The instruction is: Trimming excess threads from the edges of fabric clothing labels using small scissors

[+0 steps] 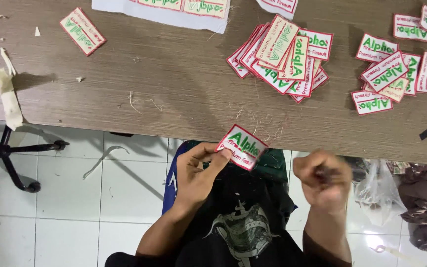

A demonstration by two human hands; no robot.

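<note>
- We hold a white embroidered patch [241,146] with a red border and green lettering in our left hand [197,174], thumb and fingertips pinching its left corner.
- The patch sits just past the near edge of the worktop [174,94], tilted so its long axis runs from upper left down to lower right, towards our other hand.
- Our right hand [323,179] is balled into a fist, a little apart from the patch's lower right corner; it is blurred, so we cannot tell whether it grips a small tool or a thread.
- The left hand is the nearer one: it touches the patch, while the right is beside it with a gap between.
- On the worktop beyond, a fanned pile of like patches [282,57] lies straight ahead, a second pile [394,76] to the right, and a single patch [82,30] well apart at far left.
- Loose thread trimmings [265,129] lie on the worktop just above the held patch.
</note>
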